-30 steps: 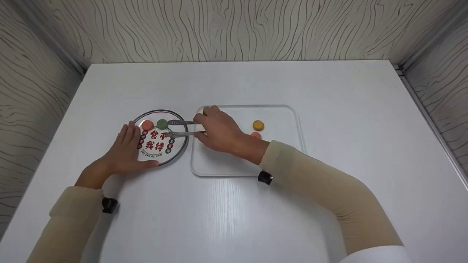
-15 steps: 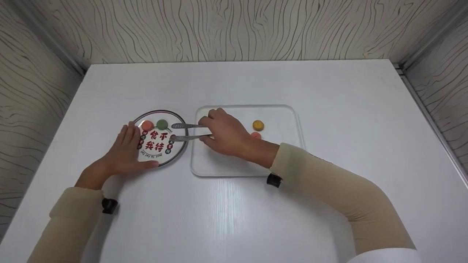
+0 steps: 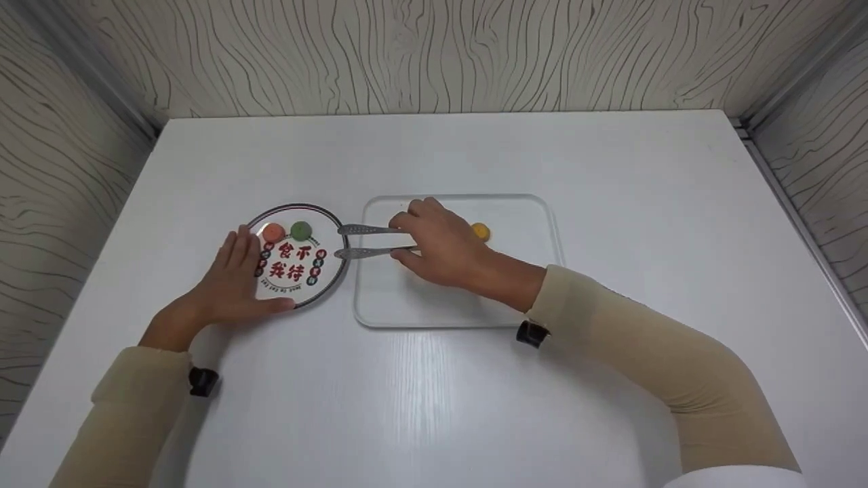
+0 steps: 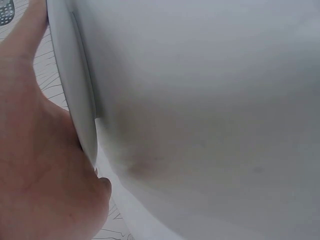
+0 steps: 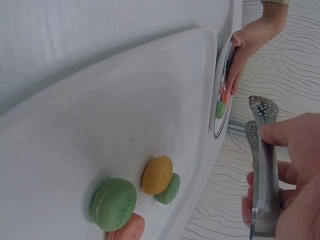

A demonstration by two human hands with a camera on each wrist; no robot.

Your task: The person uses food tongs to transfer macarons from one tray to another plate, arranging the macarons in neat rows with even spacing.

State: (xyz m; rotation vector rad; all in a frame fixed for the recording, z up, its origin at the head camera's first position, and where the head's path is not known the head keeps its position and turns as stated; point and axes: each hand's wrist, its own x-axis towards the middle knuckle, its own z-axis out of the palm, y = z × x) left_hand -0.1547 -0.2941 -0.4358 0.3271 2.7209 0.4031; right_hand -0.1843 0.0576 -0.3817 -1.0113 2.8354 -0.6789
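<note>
My left hand (image 3: 230, 288) rests at the left rim of a round white plate (image 3: 331, 274) with red lettering, fingers straight, thumb spread along the near rim. On that plate lie a pink macaron (image 3: 273, 232) and a green macaron (image 3: 301, 231). My right hand (image 3: 451, 247) grips metal tongs (image 3: 369, 253); their perforated tips stand apart over the plate's right rim, with nothing between them. Below the tongs in the right wrist view, a white tray (image 5: 145, 95) carries a yellow macaron (image 5: 157, 175), two green macarons (image 5: 114, 204) and a pink macaron (image 5: 129, 229).
The tray sits just right of the plate on a white table (image 3: 434, 407). Wood-patterned panels (image 3: 434, 54) rise behind the table and at both sides. In the head view my right hand and forearm cover part of the tray.
My right hand has drawn back to the right with the tongs, whose tips have left the green macaron on the plate. My left hand has stayed in place.
</note>
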